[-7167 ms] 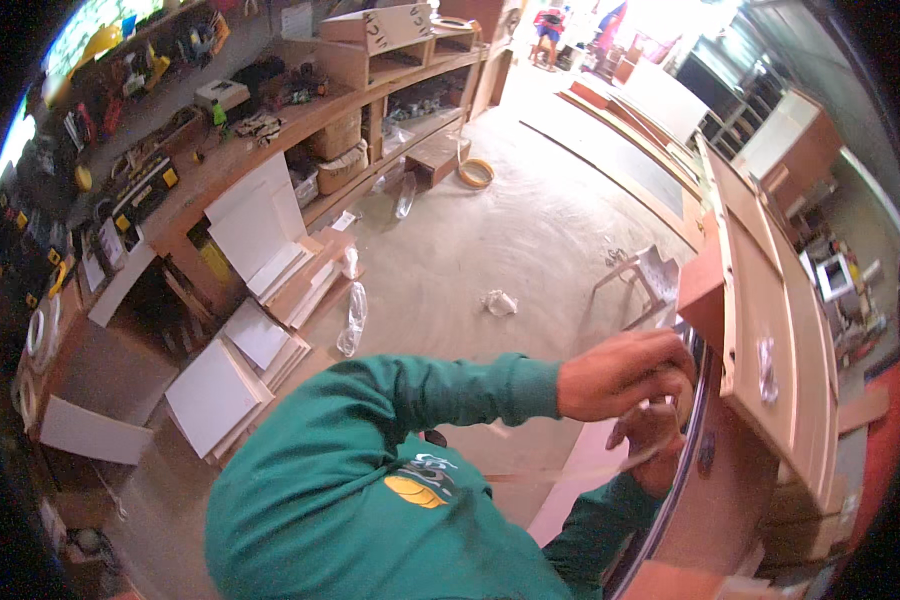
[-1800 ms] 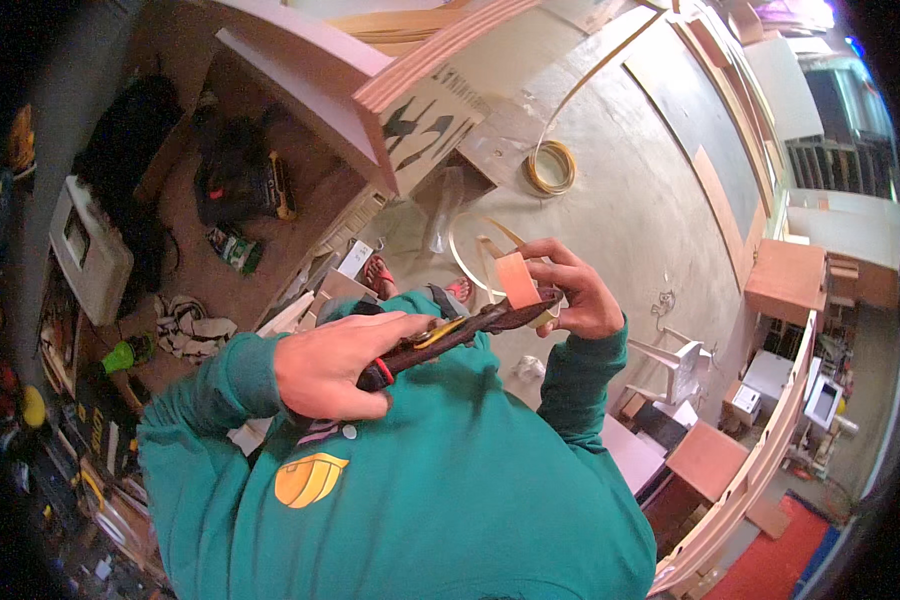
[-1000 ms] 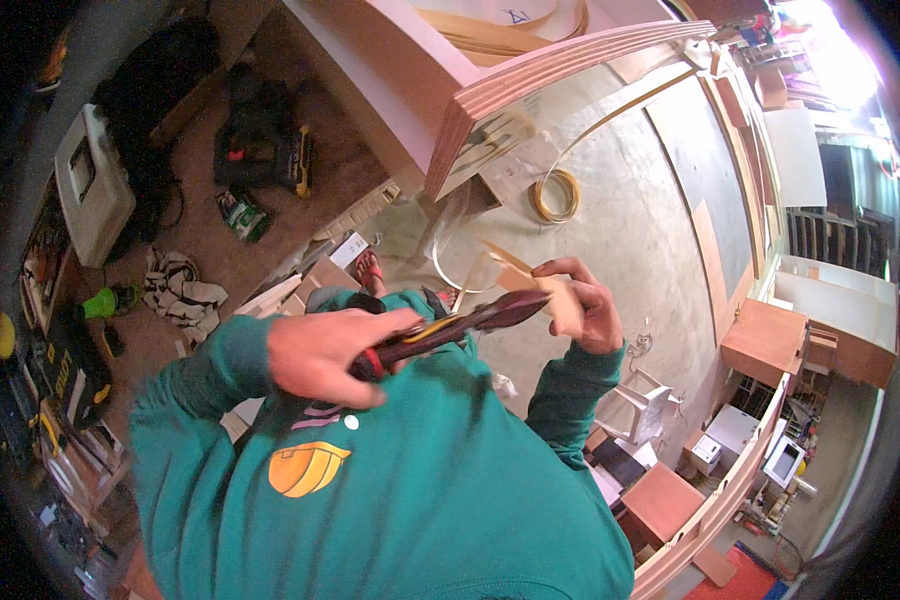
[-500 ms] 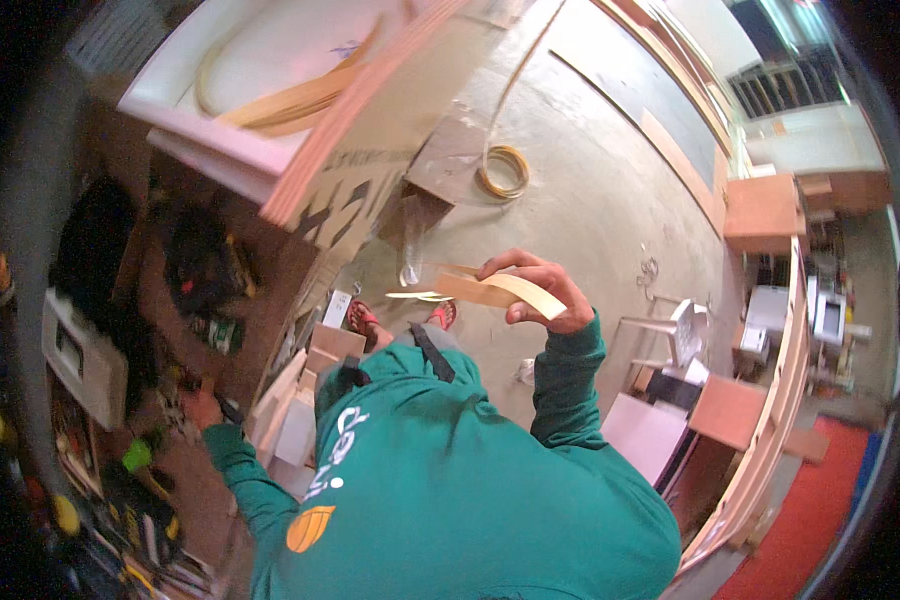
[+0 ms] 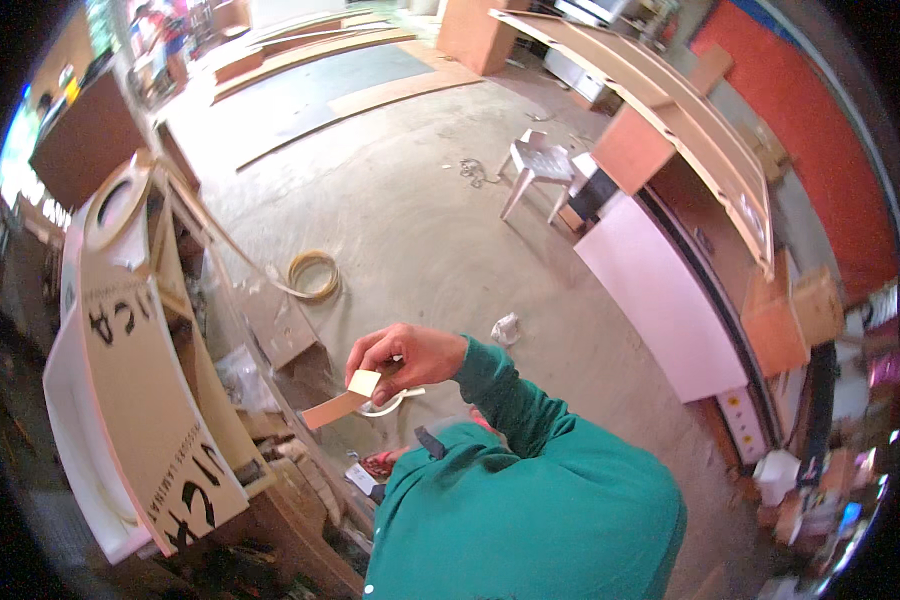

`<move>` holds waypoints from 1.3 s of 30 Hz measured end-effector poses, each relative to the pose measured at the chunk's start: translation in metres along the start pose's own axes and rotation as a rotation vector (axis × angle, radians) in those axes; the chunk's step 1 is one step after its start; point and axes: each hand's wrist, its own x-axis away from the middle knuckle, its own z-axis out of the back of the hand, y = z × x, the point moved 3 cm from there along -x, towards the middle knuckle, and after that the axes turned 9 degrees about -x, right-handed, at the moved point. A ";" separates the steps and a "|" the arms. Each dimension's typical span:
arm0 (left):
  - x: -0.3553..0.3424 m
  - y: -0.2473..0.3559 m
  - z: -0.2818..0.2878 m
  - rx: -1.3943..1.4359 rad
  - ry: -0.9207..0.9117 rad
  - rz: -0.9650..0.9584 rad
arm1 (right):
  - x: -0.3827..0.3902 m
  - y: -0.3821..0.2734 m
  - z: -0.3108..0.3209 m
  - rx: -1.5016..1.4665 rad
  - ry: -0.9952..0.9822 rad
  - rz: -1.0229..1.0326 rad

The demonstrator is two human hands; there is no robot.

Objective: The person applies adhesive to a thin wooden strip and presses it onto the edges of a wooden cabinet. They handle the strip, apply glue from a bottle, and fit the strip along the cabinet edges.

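Tan and thin, the strip [image 5: 332, 411] pinched in the right grip [image 5: 408, 358] over the floor [image 5: 420, 215] looks light and bendy but might crack, so hold its flat sides; the left grip is out of sight.

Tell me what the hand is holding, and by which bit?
The right hand holds a thin brown strip, pinched near its pale yellow part; the exact spot is partly hidden by fingers. The left hand is out of view.
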 end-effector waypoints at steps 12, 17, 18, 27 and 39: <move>0.087 0.311 0.107 0.908 -0.481 -0.548 | 0.219 -0.084 0.061 0.028 0.371 0.377; 0.290 0.468 0.208 1.290 -1.259 -1.177 | 0.341 -0.100 0.083 -0.081 0.660 0.554; 0.321 0.470 0.225 1.354 -1.287 -1.290 | 0.347 -0.099 0.084 -0.158 0.630 0.595; 0.574 0.530 0.421 1.475 -1.626 -1.996 | 0.608 -0.154 0.022 0.008 1.433 1.327; 0.748 0.501 0.562 1.471 -2.320 -2.900 | 0.749 -0.259 -0.221 0.863 1.792 1.330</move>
